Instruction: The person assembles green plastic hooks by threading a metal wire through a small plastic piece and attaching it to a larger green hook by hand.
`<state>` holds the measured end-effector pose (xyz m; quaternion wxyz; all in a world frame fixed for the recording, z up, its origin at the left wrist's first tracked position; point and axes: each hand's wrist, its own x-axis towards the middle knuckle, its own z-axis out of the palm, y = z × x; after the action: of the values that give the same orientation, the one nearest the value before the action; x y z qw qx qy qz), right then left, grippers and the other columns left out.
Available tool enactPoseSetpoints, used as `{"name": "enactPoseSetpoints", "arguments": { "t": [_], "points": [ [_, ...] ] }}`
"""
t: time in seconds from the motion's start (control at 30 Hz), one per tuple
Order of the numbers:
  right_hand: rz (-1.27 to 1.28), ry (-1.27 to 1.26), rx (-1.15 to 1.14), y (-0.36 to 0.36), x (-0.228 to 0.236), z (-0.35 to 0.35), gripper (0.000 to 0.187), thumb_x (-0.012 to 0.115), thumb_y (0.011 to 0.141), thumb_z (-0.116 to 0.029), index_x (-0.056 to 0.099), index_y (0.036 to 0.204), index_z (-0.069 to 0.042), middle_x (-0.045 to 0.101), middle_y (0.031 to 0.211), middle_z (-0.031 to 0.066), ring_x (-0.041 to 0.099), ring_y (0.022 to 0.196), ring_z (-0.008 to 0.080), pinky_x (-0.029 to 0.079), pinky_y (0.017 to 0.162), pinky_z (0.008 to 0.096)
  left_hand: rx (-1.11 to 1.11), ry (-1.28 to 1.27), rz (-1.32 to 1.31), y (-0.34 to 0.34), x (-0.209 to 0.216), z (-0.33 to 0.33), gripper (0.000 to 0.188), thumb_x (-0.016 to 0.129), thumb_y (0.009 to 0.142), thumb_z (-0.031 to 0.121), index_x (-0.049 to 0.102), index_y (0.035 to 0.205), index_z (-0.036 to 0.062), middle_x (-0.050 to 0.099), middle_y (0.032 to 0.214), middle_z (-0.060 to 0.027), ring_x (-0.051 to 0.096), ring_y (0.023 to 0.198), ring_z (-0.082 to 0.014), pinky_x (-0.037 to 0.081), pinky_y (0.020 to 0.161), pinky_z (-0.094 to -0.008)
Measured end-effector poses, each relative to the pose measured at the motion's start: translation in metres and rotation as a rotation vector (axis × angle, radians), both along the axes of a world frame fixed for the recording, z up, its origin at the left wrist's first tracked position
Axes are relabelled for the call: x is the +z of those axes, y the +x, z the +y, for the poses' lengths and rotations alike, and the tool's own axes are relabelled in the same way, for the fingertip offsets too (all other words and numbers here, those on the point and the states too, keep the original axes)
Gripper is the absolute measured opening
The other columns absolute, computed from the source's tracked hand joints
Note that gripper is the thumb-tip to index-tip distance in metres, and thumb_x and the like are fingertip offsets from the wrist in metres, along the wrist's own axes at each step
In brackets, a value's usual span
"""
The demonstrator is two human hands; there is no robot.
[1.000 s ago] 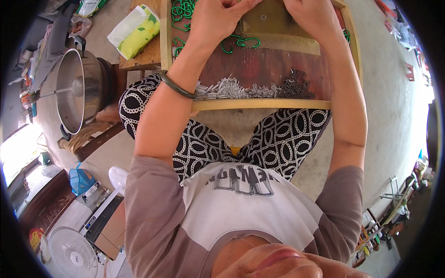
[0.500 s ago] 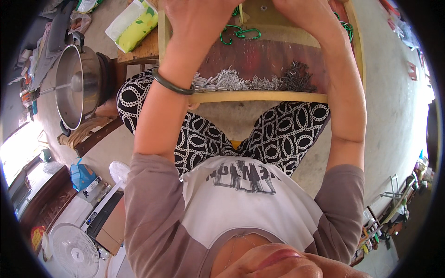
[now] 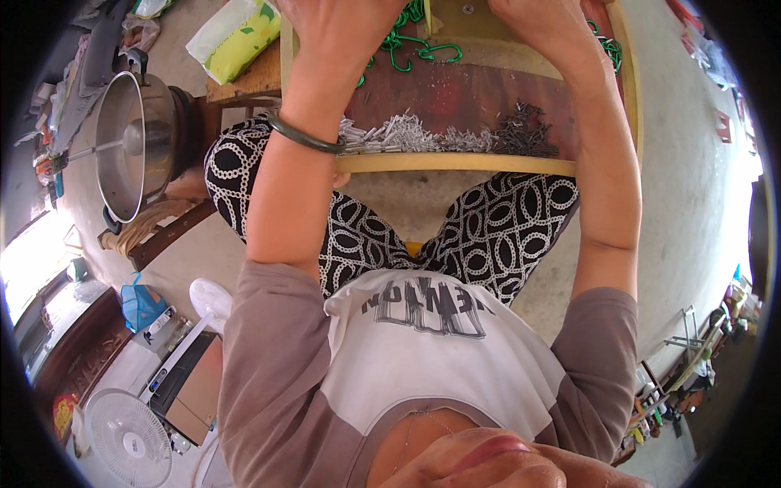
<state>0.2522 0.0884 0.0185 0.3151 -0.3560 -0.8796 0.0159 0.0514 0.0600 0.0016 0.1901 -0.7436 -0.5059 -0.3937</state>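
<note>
At the top edge of the view, my left hand (image 3: 342, 28) reaches over the wooden-framed tray, its fingers cut off by the edge. Green carabiner hooks (image 3: 439, 53) lie right beside it on the reddish-brown tray bottom. Farther right, my right hand (image 3: 541, 24) is over the tray too, its fingertips also out of view, near another clump of green hooks (image 3: 612, 53). Along the near rim lie a heap of small silvery pins (image 3: 399, 134) and a darker heap of small metal pieces (image 3: 525, 132). What either hand holds is hidden.
The tray's pale wooden rim (image 3: 455, 163) lies above my knees. To the left are a tissue pack (image 3: 236, 41) on a wooden stool, a large metal pot (image 3: 122, 146) and a standing fan (image 3: 130, 439). Assorted items line the far right wall.
My left hand has shifted slightly up and left, uncovering more of the green hooks. My right hand has moved a little to the right.
</note>
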Motion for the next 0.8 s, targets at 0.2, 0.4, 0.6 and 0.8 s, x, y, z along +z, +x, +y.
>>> {"name": "enactPoseSetpoints", "arguments": {
  "t": [0.2, 0.4, 0.6, 0.8],
  "points": [
    [0.009, 0.013, -0.005, 0.003, 0.002, -0.002, 0.054, 0.064, 0.092, -0.011, 0.057, 0.146, -0.014, 0.072, 0.104, 0.0172, 0.067, 0.095, 0.0379, 0.051, 0.088, 0.0470, -0.008, 0.049, -0.012, 0.003, -0.003, 0.004, 0.063, 0.092, 0.063, 0.037, 0.062, 0.105, 0.0037, 0.066, 0.096, -0.0153, 0.061, 0.098, -0.0351, 0.042, 0.089, -0.0454],
    [-0.016, -0.025, -0.017, -0.001, 0.000, -0.002, 0.055, 0.064, 0.092, -0.011, 0.056, 0.147, -0.015, 0.071, 0.102, 0.0171, 0.067, 0.093, 0.0379, 0.050, 0.088, 0.0469, 0.001, -0.025, -0.020, 0.002, 0.004, -0.002, 0.061, 0.092, 0.063, 0.036, 0.062, 0.106, 0.0035, 0.066, 0.097, -0.0156, 0.060, 0.099, -0.0352, 0.042, 0.090, -0.0458],
    [-0.010, 0.006, -0.016, 0.001, 0.001, -0.002, 0.056, 0.063, 0.093, -0.013, 0.055, 0.148, -0.015, 0.071, 0.106, 0.0177, 0.066, 0.097, 0.0379, 0.050, 0.090, 0.0467, 0.022, -0.073, 0.003, 0.002, 0.005, -0.002, 0.060, 0.092, 0.064, 0.034, 0.062, 0.106, 0.0028, 0.066, 0.097, -0.0164, 0.060, 0.100, -0.0357, 0.042, 0.091, -0.0463],
    [0.101, 0.068, 0.026, 0.002, -0.011, 0.001, 0.052, 0.063, 0.091, -0.006, 0.059, 0.143, -0.010, 0.070, 0.108, 0.0185, 0.066, 0.098, 0.0378, 0.051, 0.091, 0.0446, 0.032, -0.028, -0.009, 0.000, 0.000, 0.000, 0.062, 0.092, 0.063, 0.040, 0.063, 0.103, 0.0028, 0.067, 0.096, -0.0165, 0.062, 0.101, -0.0357, 0.042, 0.093, -0.0465]
  ]
}}
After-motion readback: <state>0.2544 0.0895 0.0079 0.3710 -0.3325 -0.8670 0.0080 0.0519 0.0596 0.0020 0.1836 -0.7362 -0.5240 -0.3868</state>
